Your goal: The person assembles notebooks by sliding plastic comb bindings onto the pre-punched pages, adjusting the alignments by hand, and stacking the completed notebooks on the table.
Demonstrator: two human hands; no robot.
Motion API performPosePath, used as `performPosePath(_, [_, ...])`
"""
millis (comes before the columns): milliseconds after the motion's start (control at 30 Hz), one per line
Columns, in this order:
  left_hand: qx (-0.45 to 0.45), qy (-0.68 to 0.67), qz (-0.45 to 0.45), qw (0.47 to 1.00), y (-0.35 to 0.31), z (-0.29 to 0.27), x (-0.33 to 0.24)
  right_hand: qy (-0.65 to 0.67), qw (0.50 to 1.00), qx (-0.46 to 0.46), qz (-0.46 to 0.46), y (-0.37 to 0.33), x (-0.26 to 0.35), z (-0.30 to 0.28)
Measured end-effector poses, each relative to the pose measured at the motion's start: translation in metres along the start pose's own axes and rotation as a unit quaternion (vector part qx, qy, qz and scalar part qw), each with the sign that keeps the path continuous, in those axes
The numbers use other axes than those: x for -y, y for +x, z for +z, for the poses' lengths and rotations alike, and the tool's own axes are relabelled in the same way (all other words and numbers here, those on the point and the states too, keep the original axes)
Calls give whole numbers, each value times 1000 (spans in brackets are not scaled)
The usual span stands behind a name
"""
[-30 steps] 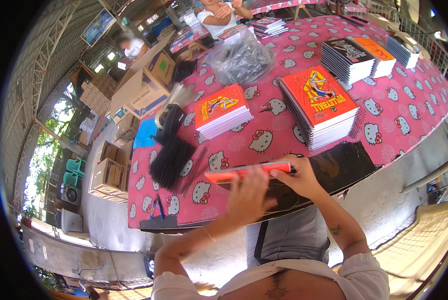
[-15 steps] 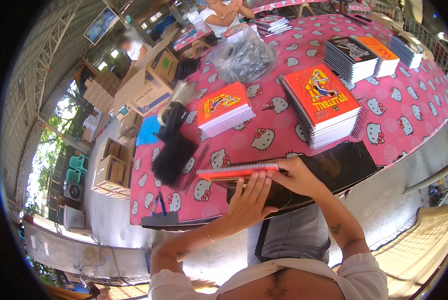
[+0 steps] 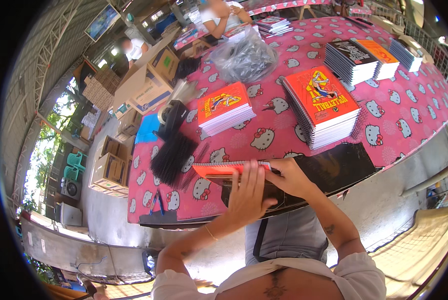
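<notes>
An orange-covered notebook (image 3: 211,170) is held on its long edge at the table's near side, its bound edge up and its cover tilted toward me. My right hand (image 3: 293,179) is closed round its right end, thumb and fingers pinching it. Against the near cover lies my left hand (image 3: 249,192), fingers stretched out and slightly blurred by motion. Beneath both hands is a black flat board (image 3: 336,166). Left of the notebook is a bundle of black binding coils (image 3: 173,157).
Beyond my hands are an unbound orange-covered stack (image 3: 225,109), a taller stack of spiral notebooks (image 3: 324,102) and a clear plastic bag (image 3: 246,57) of dark pieces. A tape dispenser (image 3: 171,120) and pens (image 3: 157,202) lie left. Cardboard boxes (image 3: 154,82) stand beyond; two people are farther off.
The notebook has shifted slightly left and its cover tilts more toward me. My left hand's fingers have moved up over its top edge. My right hand has moved a little left with it.
</notes>
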State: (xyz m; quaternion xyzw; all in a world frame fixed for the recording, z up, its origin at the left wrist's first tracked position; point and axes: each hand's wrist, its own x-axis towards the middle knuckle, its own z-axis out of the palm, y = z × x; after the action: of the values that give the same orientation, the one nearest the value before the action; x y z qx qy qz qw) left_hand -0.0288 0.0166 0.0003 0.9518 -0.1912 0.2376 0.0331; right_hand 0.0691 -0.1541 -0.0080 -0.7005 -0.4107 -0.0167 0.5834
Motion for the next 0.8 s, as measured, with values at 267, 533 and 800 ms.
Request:
performPosePath(267, [-9,-38,-10,999,12,-19,4,24,1000,-16,10,6,17,-2])
performPosePath(533, [-65,-154,-21,986,42,-44,29,79,995,1,60,11,27,-32])
performPosePath(800, [-52,-120,5,991,45,-46,33,-8,986,168,-16,53,39,-53])
